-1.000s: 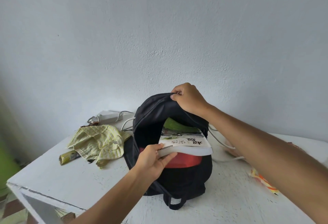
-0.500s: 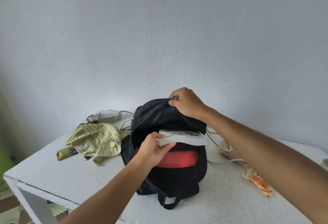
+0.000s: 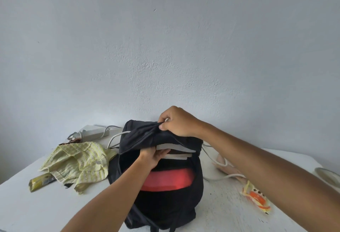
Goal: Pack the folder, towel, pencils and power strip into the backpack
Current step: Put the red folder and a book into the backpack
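Looks like a plain room in somebody's home: bare pale-blue plaster wall (image 3: 165,48), a scuffed white painted table (image 3: 27,204) pushed up against it, with a crumpled yellow checked towel (image 3: 79,162) and a snack wrapper (image 3: 257,197) lying around.

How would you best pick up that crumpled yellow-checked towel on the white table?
Pinch the crumpled yellow-checked towel from above at its raised middle folds. It lies loosely bunched and flat-edged on the white table, so the folds probably give most to grip, and nothing stands over it.
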A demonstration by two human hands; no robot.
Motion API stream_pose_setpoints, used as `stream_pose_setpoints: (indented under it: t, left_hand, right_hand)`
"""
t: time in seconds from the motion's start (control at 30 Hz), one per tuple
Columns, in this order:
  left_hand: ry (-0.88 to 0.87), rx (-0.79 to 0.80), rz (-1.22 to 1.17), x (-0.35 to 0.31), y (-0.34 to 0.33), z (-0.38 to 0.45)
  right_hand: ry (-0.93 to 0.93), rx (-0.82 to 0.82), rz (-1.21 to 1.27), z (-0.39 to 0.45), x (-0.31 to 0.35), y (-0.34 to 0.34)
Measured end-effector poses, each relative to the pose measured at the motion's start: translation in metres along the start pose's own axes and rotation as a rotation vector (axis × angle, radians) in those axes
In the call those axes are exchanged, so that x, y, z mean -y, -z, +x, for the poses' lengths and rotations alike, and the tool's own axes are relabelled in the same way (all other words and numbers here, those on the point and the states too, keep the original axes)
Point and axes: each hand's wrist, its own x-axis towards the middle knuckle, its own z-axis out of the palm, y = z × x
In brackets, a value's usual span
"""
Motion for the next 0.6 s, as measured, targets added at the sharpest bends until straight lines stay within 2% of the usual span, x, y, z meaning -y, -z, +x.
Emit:
stream_pose_setpoints:
  t: [0.13, 0.3, 0.43, 0.53, 0.6]
  left_hand:
    - [-0.071, -0.003, 0.293, 0.007, -0.003, 0.019]
    - [-0.04, -0.021, 0.888, 0.015, 0.004, 0.043]
    - [-0.073, -0.078, 1.25, 0.014, 0.015, 0.049]
    - [-0.118, -0.014, 1.364, 0.017, 0.021, 0.055]
    - [-0.134, -0.036, 1.322, 0.02, 0.022, 0.058]
  right_hand:
    - [-0.009, 0.019, 0.008, -0.002, -0.003, 0.002]
    - [-0.02, -0.019, 0.053, 0.0, -0.005, 0.012]
    - [-0.026, -0.017, 0.068, 0.007, -0.007, 0.015]
    - [-0.015, 0.007, 0.069, 0.012, -0.007, 0.011]
    - [-0.011, 0.008, 0.079, 0.015, -0.007, 0.01]
